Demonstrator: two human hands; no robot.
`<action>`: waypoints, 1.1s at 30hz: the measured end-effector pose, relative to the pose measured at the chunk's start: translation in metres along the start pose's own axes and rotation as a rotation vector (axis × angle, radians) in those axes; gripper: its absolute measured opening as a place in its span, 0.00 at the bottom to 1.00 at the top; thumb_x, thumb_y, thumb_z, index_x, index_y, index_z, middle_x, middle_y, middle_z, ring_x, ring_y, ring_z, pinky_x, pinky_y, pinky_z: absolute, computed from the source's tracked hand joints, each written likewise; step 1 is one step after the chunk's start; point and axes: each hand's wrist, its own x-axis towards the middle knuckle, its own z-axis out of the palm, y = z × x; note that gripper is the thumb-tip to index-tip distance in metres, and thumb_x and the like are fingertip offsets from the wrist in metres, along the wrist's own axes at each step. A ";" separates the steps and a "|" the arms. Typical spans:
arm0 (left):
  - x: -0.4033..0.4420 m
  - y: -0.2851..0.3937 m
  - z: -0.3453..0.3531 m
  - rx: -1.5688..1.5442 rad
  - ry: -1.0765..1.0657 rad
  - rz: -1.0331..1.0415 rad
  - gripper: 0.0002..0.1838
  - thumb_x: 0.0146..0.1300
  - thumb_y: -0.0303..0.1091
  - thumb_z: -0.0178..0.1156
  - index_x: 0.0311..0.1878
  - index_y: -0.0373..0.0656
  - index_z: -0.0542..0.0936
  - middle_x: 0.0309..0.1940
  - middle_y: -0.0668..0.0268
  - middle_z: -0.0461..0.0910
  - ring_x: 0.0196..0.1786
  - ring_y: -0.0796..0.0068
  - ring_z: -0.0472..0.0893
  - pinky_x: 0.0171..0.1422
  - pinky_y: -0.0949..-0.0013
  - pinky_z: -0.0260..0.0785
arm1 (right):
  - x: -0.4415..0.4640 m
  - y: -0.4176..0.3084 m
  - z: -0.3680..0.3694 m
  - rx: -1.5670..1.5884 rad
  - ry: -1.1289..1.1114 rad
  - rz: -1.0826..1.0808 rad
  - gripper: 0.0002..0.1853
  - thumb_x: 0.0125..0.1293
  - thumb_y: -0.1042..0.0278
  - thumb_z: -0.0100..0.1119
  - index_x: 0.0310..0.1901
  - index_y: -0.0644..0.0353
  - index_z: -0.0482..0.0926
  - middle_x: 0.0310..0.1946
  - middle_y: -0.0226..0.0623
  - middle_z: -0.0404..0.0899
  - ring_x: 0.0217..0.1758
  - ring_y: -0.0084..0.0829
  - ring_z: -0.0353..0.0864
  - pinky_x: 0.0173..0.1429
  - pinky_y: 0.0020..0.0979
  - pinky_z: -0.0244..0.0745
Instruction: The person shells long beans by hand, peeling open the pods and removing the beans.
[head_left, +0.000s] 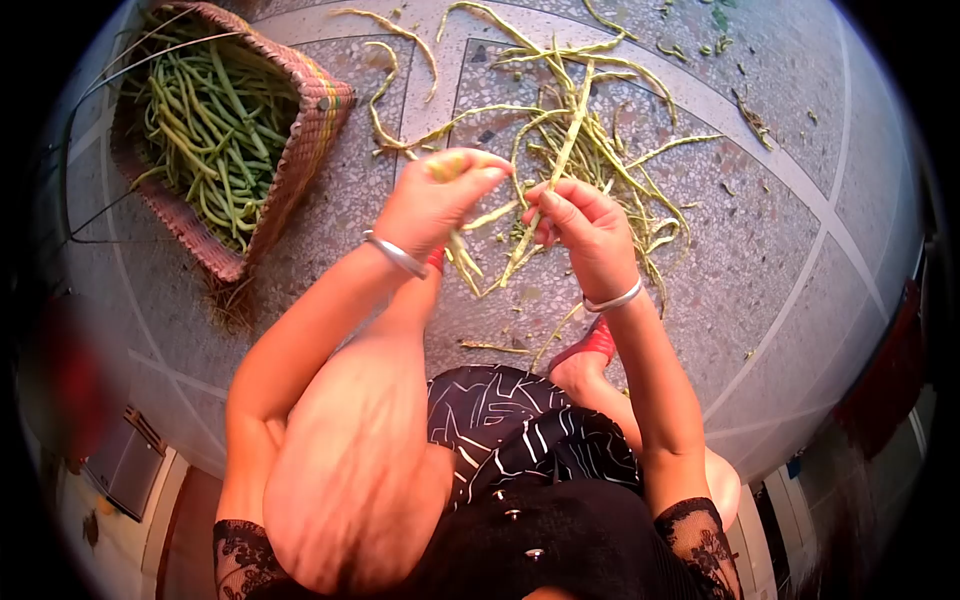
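Observation:
My right hand (590, 225) is closed around a long bean (572, 135), pinching it between thumb and fingers near its middle. The pale green pod slants from the upper right down to the lower left. Left of it, my left hand (440, 195) has thumb and fingertips pressed together, close to a thin curved strand; what they grip is too small to make out. Beneath and beyond both hands, a loose pile of long beans (615, 165) is spread on the floor. Other pods lie below the left hand, near my foot.
A woven basket (300, 150) full of green beans stands at the upper left, with a thin wire-like handle. Scattered bean bits and a dry pod (750, 118) lie on the speckled floor (770, 250). My knees and red shoes (590, 343) frame the near side.

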 end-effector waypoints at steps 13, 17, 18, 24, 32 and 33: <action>-0.001 -0.015 0.002 0.310 -0.066 0.161 0.04 0.57 0.30 0.58 0.32 0.40 0.77 0.21 0.77 0.71 0.24 0.91 0.65 0.24 0.83 0.56 | -0.001 -0.020 0.010 -1.360 0.244 -0.950 0.10 0.48 0.74 0.59 0.35 0.55 0.78 0.29 0.32 0.73 0.33 0.34 0.73 0.35 0.31 0.69; -0.008 -0.011 0.006 0.594 -0.040 0.303 0.05 0.55 0.29 0.57 0.28 0.38 0.76 0.19 0.76 0.69 0.22 0.90 0.65 0.23 0.80 0.57 | 0.007 -0.029 0.010 -1.563 -0.022 -1.026 0.09 0.43 0.72 0.56 0.30 0.56 0.76 0.29 0.30 0.70 0.35 0.31 0.70 0.34 0.30 0.68; -0.009 -0.012 0.006 0.594 -0.034 0.329 0.05 0.55 0.29 0.57 0.28 0.37 0.76 0.18 0.75 0.69 0.22 0.90 0.65 0.23 0.79 0.57 | 0.006 -0.030 0.009 -1.570 -0.082 -0.958 0.08 0.43 0.72 0.55 0.29 0.56 0.75 0.25 0.29 0.68 0.32 0.30 0.69 0.31 0.30 0.67; -0.010 -0.009 0.006 0.505 0.000 0.243 0.03 0.55 0.27 0.56 0.28 0.39 0.75 0.18 0.77 0.68 0.23 0.91 0.65 0.25 0.81 0.58 | 0.002 -0.015 0.008 -1.219 0.029 -0.741 0.06 0.47 0.74 0.58 0.30 0.56 0.78 0.21 0.31 0.70 0.27 0.31 0.72 0.27 0.28 0.68; 0.002 -0.021 -0.003 0.388 0.060 0.315 0.05 0.56 0.27 0.57 0.27 0.39 0.74 0.22 0.77 0.70 0.26 0.91 0.66 0.29 0.82 0.60 | 0.006 -0.004 -0.007 0.264 0.354 -0.224 0.09 0.63 0.68 0.53 0.42 0.64 0.75 0.34 0.39 0.79 0.25 0.17 0.72 0.26 0.17 0.65; 0.003 -0.022 -0.004 0.385 0.090 0.319 0.05 0.55 0.28 0.57 0.26 0.39 0.74 0.21 0.77 0.69 0.25 0.91 0.66 0.28 0.81 0.59 | 0.007 -0.004 -0.014 0.389 0.367 -0.245 0.10 0.63 0.68 0.53 0.43 0.63 0.74 0.34 0.40 0.79 0.26 0.17 0.72 0.27 0.17 0.65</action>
